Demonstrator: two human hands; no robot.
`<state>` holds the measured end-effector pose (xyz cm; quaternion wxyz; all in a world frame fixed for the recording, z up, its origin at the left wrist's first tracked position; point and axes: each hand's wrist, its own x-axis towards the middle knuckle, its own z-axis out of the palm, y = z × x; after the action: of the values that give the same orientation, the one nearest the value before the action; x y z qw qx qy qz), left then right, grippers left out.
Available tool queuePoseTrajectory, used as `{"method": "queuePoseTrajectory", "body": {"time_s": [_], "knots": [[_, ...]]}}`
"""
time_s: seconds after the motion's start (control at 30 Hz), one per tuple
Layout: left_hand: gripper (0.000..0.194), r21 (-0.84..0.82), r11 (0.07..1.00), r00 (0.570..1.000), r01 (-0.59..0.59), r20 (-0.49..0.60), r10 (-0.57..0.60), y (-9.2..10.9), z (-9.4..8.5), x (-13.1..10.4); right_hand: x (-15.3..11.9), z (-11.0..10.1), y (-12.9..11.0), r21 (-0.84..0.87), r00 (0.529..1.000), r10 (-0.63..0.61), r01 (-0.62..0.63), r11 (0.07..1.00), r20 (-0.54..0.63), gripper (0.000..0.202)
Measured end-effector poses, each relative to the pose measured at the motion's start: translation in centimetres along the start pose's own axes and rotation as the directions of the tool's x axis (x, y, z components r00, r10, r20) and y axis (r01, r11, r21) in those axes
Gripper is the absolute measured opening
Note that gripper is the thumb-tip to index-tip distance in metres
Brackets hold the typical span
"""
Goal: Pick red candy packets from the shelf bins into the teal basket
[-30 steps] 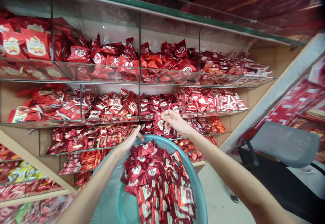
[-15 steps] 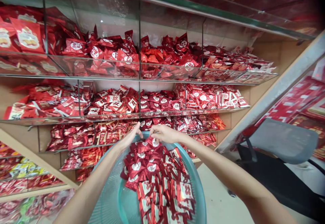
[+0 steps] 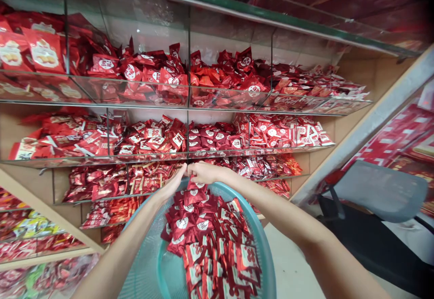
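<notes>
A teal round basket (image 3: 267, 244) holds many small red packets (image 3: 203, 226), some dark red with white labels, others brighter red. My right hand (image 3: 204, 172) is over the basket's far rim, its fingers closed on a dark red packet (image 3: 196, 184). Beside it on the left, my left hand (image 3: 174, 183) rests near the rim with its fingers stretched out; its fingertips come close to my right hand. Part of the left fingers is hidden from view.
Glass shelves (image 3: 149, 105) with dividers and many red packets stand in front. At the right is a grey and black chair (image 3: 379, 190). Wooden shelving (image 3: 50, 208) with more packets stands at the lower left.
My right hand has moved left, closer to my left hand, along with a dark red packet. My left hand has hardly moved. The view has shifted slightly.
</notes>
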<state>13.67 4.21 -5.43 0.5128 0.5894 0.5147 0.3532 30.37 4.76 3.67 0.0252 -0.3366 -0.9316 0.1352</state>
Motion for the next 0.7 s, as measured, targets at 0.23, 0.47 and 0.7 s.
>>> {"method": "queuePoseTrajectory", "body": {"time_s": [0.23, 0.47, 0.7], "knots": [[0.063, -0.047, 0.999, 0.998, -0.02, -0.062, 0.017, -0.5, -0.3, 0.1, 3.1, 1.3, 0.0, -0.13, 0.978, 0.004, 0.023, 0.991, 0.211, 0.02], [0.066, -0.058, 0.998, 0.998, 0.011, -0.058, -0.014, -1.3, -0.6, 0.6, 3.2, 2.6, 0.6, -0.134, 0.991, 0.049, -0.032, 0.99, 0.121, 0.02], [0.065, -0.042, 0.998, 0.999, 0.045, -0.012, -0.045, -1.1, -0.6, 0.5, 3.0, 4.0, 2.0, 0.054, 1.0, -0.004, 0.003, 0.999, 0.019, 0.025]]}}
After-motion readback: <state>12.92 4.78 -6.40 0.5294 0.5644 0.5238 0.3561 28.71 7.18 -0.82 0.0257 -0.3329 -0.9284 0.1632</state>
